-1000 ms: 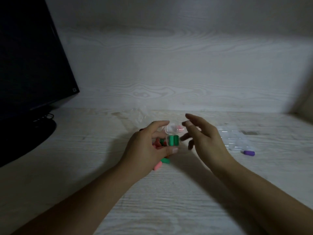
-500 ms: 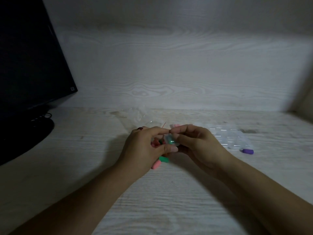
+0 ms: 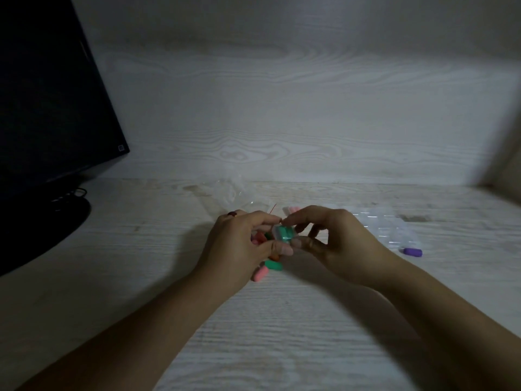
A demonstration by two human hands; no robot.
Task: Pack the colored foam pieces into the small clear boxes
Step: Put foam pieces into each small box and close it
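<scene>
Clear box (image 3: 284,234) with green foam, pinched by left hand (image 3: 239,246) and right hand (image 3: 338,241) grip, no legible writing.

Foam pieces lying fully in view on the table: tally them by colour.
green piece: 1
pink piece: 1
purple piece: 1
Total: 3; other pieces are partly hidden and not counted.

- A pale whitewashed wood-grain table (image 3: 282,348) fills the foreground.
- A matching pale wood-grain back wall (image 3: 296,108) rises behind it.
- A large black flat monitor (image 3: 48,103) stands at the left on a round dark base (image 3: 42,230).
- The light is dim.
</scene>
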